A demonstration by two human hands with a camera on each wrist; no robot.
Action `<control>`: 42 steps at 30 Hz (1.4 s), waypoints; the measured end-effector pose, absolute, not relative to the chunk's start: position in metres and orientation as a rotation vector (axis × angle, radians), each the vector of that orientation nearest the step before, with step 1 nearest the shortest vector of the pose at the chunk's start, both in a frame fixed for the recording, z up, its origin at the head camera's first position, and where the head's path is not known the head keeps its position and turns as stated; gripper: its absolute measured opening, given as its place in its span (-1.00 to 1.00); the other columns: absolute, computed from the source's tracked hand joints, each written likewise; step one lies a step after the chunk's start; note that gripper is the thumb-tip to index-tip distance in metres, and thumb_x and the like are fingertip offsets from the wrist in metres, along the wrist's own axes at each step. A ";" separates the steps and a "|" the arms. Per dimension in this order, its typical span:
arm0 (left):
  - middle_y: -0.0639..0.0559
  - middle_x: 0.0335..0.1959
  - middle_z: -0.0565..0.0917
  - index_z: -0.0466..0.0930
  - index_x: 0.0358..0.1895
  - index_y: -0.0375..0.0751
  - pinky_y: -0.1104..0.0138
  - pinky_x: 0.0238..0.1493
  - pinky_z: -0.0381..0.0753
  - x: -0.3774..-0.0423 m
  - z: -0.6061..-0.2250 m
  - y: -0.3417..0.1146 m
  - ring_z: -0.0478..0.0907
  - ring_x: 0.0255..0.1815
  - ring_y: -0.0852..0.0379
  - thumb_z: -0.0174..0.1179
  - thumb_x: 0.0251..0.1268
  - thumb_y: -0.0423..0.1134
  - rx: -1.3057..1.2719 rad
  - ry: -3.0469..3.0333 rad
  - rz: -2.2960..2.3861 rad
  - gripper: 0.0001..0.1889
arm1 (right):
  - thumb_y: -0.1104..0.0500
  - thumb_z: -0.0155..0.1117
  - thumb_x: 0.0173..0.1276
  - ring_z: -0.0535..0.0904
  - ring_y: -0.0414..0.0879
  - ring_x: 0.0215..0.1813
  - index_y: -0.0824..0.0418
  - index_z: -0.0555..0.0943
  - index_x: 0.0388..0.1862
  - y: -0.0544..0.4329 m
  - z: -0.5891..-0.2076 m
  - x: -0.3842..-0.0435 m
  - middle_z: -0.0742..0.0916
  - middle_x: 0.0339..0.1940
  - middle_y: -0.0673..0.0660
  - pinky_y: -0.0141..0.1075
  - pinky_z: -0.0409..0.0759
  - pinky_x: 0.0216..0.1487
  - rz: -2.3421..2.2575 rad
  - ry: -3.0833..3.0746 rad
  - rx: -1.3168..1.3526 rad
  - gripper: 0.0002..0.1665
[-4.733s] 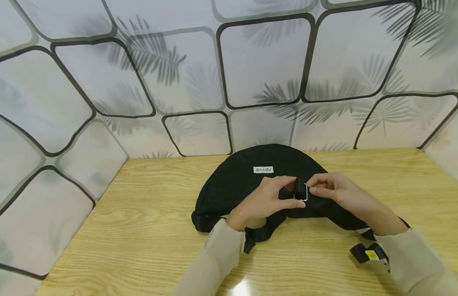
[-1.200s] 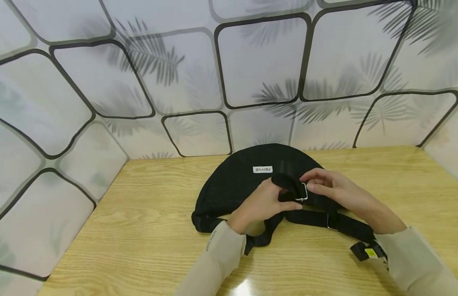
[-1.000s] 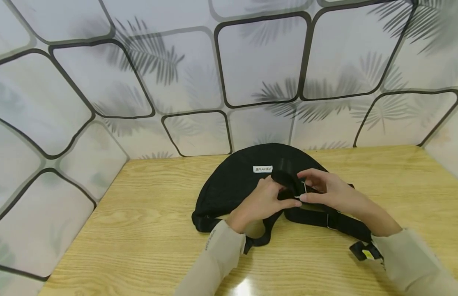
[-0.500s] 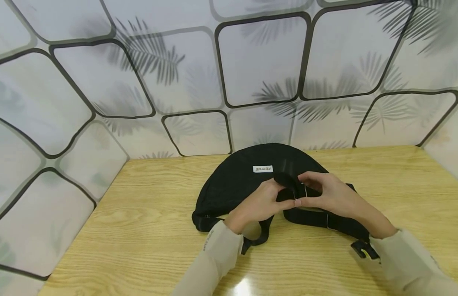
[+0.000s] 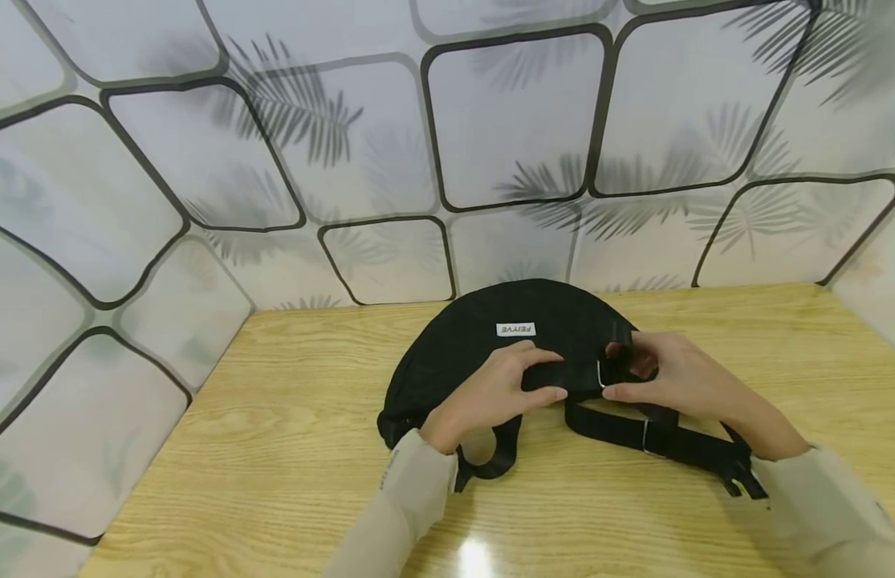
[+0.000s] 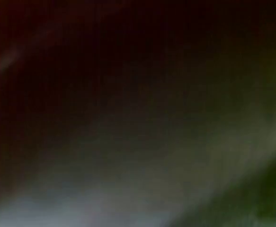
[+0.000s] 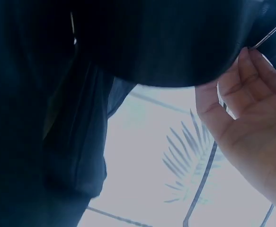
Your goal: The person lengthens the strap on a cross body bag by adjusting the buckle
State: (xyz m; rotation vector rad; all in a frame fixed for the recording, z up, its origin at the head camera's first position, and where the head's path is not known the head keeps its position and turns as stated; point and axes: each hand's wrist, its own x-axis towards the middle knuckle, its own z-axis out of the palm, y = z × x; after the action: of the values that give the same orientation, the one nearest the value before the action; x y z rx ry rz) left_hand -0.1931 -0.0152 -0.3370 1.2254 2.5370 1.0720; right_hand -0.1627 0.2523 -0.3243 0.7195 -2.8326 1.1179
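A black half-moon bag [image 5: 447, 361] lies on the table, its white label [image 5: 515, 329] upside down in the head view. Between thumb and fingers my left hand [image 5: 490, 389] pinches the bag's black webbing strap [image 5: 563, 375], stretched flat between both hands. At a metal strap slider [image 5: 601, 374], my right hand [image 5: 678, 376] holds the strap where a short loop [image 5: 620, 341] stands up; some fingers are behind it. The right wrist view shows dark webbing [image 7: 161, 52] close up and a hand's fingers at its edge. The left wrist view is dark and blurred.
More strap [image 5: 613, 425] with a second metal slider [image 5: 655, 440] curves over the wooden table [image 5: 274, 466]. A black buckle [image 5: 739, 478] with a bit of yellow lies by the right sleeve. Another strap loop [image 5: 501, 461] is near the left sleeve. Patterned fabric [image 5: 519, 128] rises behind.
The strap loop has shifted from between the hands to the right hand. The left hand has moved left and the right hand right, stretching the strap flat. The buckle has slid right.
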 end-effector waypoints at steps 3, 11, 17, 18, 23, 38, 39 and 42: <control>-0.11 0.13 0.57 0.53 0.34 -0.30 0.42 0.07 0.50 -0.193 -0.336 -0.020 0.54 -0.01 0.16 0.28 0.47 -0.17 1.223 2.543 1.074 -0.53 | 0.12 0.57 0.18 0.61 -0.20 -0.39 0.32 0.64 -0.02 0.259 -0.325 -0.162 0.68 -0.40 -0.06 -0.28 0.57 -0.36 1.110 -2.837 0.691 -0.54; -0.14 0.23 0.55 0.53 0.33 -0.30 0.31 0.24 0.47 -0.193 -0.335 -0.031 0.51 0.23 0.01 0.29 0.45 -0.18 1.236 2.566 1.058 -0.53 | 0.13 0.59 0.18 0.66 -0.18 -0.36 0.17 0.59 -0.22 0.274 -0.326 -0.157 0.70 -0.32 0.01 -0.27 0.58 -0.37 1.136 -2.848 0.633 -0.67; -0.14 0.23 0.55 0.53 0.32 -0.31 0.28 0.27 0.46 -0.194 -0.334 -0.037 0.50 0.26 0.00 0.31 0.43 -0.19 1.240 2.568 1.054 -0.52 | 0.20 0.60 0.17 0.67 -0.20 -0.36 0.14 0.56 -0.23 0.282 -0.328 -0.155 0.68 -0.29 0.02 -0.28 0.58 -0.36 1.164 -2.801 0.710 -0.66; -0.14 0.21 0.56 0.53 0.32 -0.31 0.29 0.25 0.47 -0.194 -0.334 -0.038 0.51 0.24 0.00 0.31 0.43 -0.19 1.247 2.567 1.050 -0.52 | 0.21 0.60 0.17 0.66 -0.20 -0.37 0.14 0.56 -0.24 0.282 -0.328 -0.155 0.67 -0.31 0.01 -0.28 0.57 -0.37 1.170 -2.794 0.720 -0.66; -0.14 0.16 0.58 0.54 0.31 -0.33 0.31 0.19 0.50 -0.192 -0.334 -0.043 0.54 0.17 0.01 0.30 0.44 -0.20 1.252 2.561 1.049 -0.53 | 0.25 0.58 0.18 0.64 -0.22 -0.39 0.12 0.56 -0.21 0.287 -0.332 -0.154 0.63 -0.34 -0.04 -0.28 0.54 -0.41 1.164 -2.767 0.766 -0.67; -0.10 0.03 0.59 0.55 0.29 -0.35 0.34 -0.10 0.54 -0.192 -0.336 -0.064 0.49 -0.22 0.16 0.31 0.43 -0.23 1.242 2.549 1.100 -0.55 | 0.41 0.61 0.00 0.52 -0.24 -0.34 0.17 0.68 -0.10 0.314 -0.350 -0.150 0.62 -0.37 -0.15 -0.46 0.50 -0.31 1.080 -2.599 0.809 -0.54; -0.08 -0.01 0.59 0.55 0.28 -0.35 0.35 -0.14 0.52 -0.192 -0.336 -0.066 0.46 -0.27 0.18 0.31 0.43 -0.23 1.243 2.550 1.099 -0.55 | 0.43 0.61 0.00 0.53 -0.24 -0.33 0.19 0.68 -0.10 0.316 -0.350 -0.149 0.63 -0.37 -0.14 -0.47 0.50 -0.30 1.093 -2.597 0.799 -0.54; -0.03 -0.12 0.57 0.56 0.28 -0.35 0.36 -0.26 0.45 -0.192 -0.336 -0.070 0.34 -0.38 0.22 0.31 0.43 -0.23 1.255 2.551 1.086 -0.55 | 0.44 0.60 -0.01 0.56 -0.26 -0.31 0.21 0.68 -0.10 0.321 -0.351 -0.146 0.65 -0.34 -0.13 -0.46 0.50 -0.32 1.115 -2.612 0.774 -0.53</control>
State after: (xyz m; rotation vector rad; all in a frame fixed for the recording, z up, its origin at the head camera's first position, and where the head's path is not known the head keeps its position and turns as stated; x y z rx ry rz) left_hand -0.1923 -0.0697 -0.3359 1.2546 2.5506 1.0863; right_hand -0.1456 0.3207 -0.3512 0.7736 -2.6116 1.1151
